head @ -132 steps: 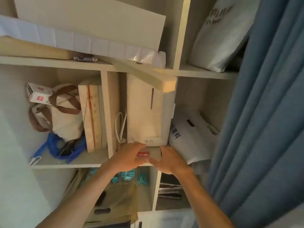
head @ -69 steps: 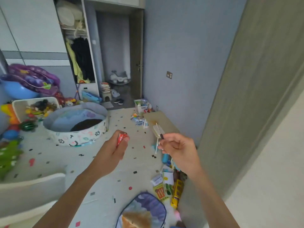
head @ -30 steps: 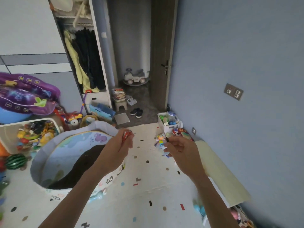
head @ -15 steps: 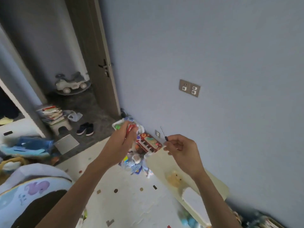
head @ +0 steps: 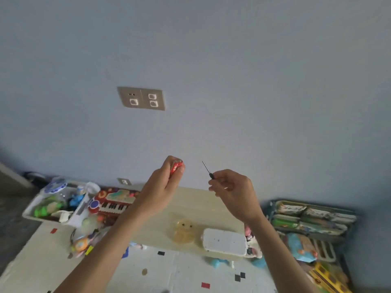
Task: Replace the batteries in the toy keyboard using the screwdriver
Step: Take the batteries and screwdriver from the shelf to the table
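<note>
The red toy keyboard (head: pixel 112 201) with white keys lies on the floor against the blue wall, left of a low pale table (head: pixel 196 210). My left hand (head: pixel 163 187) is raised above the table's left end, closed on red batteries (head: pixel 175 168) whose tops stick out between thumb and fingers. My right hand (head: pixel 232 191) is up at the same height, pinching a small screwdriver (head: pixel 207 169) with its thin shaft pointing up and left. Both hands are well above the keyboard and to its right.
A white bin of toys (head: pixel 61 206) stands left of the keyboard. On the table sit a yellow bear-shaped thing (head: pixel 184 230) and a white oblong box (head: pixel 224 242). Stacked books and toys (head: pixel 311 220) crowd the floor at right. Small toys (head: pixel 82 244) lie by the table's left end.
The view has swung from a shelf, across the playroom, to the wall with the low table. Both hands kept hold of the batteries and the screwdriver throughout.
</note>
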{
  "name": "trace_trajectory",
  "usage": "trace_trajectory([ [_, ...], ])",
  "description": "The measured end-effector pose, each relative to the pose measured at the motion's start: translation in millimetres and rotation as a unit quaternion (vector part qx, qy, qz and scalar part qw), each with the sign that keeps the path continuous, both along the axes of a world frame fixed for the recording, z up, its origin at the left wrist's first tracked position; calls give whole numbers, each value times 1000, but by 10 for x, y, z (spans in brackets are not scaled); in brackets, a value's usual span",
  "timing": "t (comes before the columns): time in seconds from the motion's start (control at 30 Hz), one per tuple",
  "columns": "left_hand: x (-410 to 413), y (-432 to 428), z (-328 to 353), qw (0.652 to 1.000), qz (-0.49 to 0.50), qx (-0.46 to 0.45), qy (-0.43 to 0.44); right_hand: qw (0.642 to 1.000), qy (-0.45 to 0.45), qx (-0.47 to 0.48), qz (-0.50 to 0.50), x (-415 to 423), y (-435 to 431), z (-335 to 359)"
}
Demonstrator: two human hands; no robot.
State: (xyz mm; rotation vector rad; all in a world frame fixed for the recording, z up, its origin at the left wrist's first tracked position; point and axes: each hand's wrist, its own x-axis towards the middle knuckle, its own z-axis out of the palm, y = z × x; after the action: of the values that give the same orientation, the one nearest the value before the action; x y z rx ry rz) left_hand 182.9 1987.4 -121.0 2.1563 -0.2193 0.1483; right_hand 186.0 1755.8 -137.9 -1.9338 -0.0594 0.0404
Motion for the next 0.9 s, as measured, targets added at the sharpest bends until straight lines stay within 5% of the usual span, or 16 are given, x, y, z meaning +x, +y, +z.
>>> trace_trajectory([
  [0.3,966,28,-1324,996,-70,7,49,997,9,-56,-55,740,-8,-1064],
  [0.67,1715,-135,-4375,975,-142,142,98,987,-2,-161,-25,1480,-221,-4190],
  [0.9,2109,-264,-6122,908,-222,328,134,949,16,-307,66,1884,-557,-5855],
])
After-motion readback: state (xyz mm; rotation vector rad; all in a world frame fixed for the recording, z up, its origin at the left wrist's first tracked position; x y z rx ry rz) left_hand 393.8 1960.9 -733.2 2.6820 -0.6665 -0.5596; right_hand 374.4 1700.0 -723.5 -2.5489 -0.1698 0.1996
